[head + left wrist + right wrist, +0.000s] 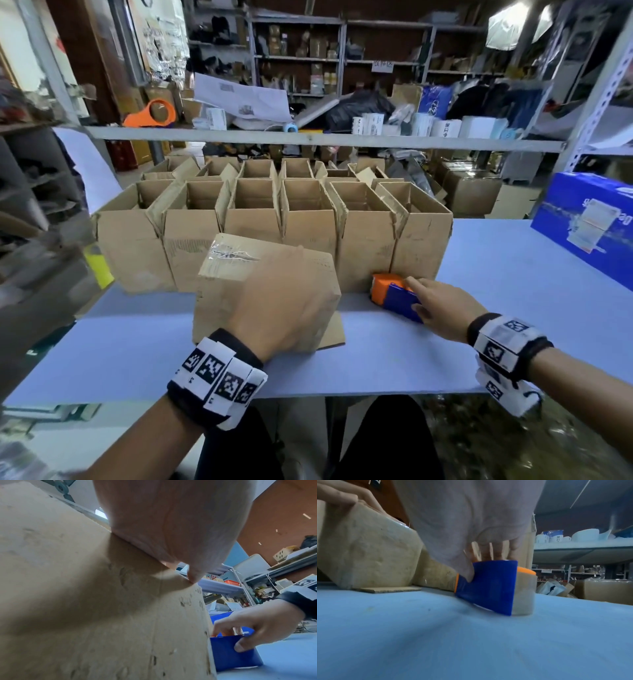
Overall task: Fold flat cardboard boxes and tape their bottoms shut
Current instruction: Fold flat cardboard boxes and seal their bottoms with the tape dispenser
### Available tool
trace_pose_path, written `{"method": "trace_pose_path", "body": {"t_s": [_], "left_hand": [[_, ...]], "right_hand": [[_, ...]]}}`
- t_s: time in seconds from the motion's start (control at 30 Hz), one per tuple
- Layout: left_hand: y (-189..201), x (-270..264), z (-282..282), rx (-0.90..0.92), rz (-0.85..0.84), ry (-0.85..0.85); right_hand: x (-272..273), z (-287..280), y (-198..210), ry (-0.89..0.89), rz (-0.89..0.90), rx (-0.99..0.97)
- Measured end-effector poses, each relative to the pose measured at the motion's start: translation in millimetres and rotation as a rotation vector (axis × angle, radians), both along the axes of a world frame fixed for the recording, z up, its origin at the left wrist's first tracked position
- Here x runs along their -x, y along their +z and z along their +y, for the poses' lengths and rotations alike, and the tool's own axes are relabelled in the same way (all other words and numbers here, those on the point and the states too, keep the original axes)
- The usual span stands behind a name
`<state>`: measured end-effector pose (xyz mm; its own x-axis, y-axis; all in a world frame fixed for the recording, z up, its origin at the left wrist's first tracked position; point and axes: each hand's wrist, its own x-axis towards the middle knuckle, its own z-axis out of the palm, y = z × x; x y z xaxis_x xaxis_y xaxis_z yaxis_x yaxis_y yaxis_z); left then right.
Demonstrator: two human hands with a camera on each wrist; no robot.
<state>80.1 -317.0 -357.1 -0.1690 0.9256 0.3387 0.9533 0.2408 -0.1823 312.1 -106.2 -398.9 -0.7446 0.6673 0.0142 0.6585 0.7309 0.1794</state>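
Note:
A folded cardboard box stands tilted on the blue table, with clear tape across its upturned face. My left hand lies over its near top edge and holds it; the thumb and fingers curl around that edge, and the palm presses the cardboard. To the right, my right hand grips a blue and orange tape dispenser that sits on the table. Its fingers reach over the top and its thumb presses the blue side. The clear roll touches the table.
Two rows of open, upright boxes stand right behind the tilted box and the dispenser. One flap lies flat on the table under the box. A large blue carton sits at the right edge. A shelf rail above carries a second orange dispenser.

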Motion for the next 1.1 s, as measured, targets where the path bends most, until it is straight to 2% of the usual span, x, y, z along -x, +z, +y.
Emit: {"method": "trace_pose_path", "body": {"t_s": [0.07,0.1,0.13,0.17,0.23,0.27,0.33,0.4,0.5,0.57,0.67,0.77,0.83,0.97,1.1], "left_hand": [[0,1,-1,0.002,-0.006,-0.012],[1,1,-1,-0.008,-0.009,-0.024],[2,2,-1,-0.026,-0.013,-0.035],[4,3,-1,-0.051,-0.030,-0.041],[14,7,-1,-0.109,-0.091,-0.047],[19,11,-1,-0.114,-0.127,-0.066],[26,21,-2,-0.081,-0.219,-0.112],[31,36,-9,-0.108,-0.329,-0.084],[29,74,-29,-0.239,-0.431,0.040],[23,93,-43,-0.229,-0.658,0.112],[14,97,-50,-0.309,-1.171,0.117],[7,93,-49,-0.414,-1.335,0.086],[7,91,-52,-0.426,-1.365,0.065],[16,82,-68,-0.379,-1.310,-0.028],[35,74,-92,-0.493,-1.275,-0.211]], "right_hand": [[5,-11,7,-0.049,-0.059,-0.208],[12,-18,16,-0.038,-0.011,-0.292],[25,-27,25,0.012,0.104,-0.294],[41,-38,34,0.095,0.271,-0.208],[81,-60,47,0.268,0.608,0.100],[102,-70,52,0.306,0.697,0.251],[135,-86,53,0.276,0.742,0.480],[151,-93,44,0.167,0.785,0.606],[153,-96,27,0.048,1.061,0.811],[152,-96,17,-0.059,1.248,1.037],[151,-101,4,-0.197,1.443,1.326],[147,-110,-8,-0.239,1.509,1.596],[141,-121,-14,-0.254,1.477,1.656],[119,-141,-10,-0.196,1.321,1.512],[78,-149,14,-0.022,1.312,1.392]]}}
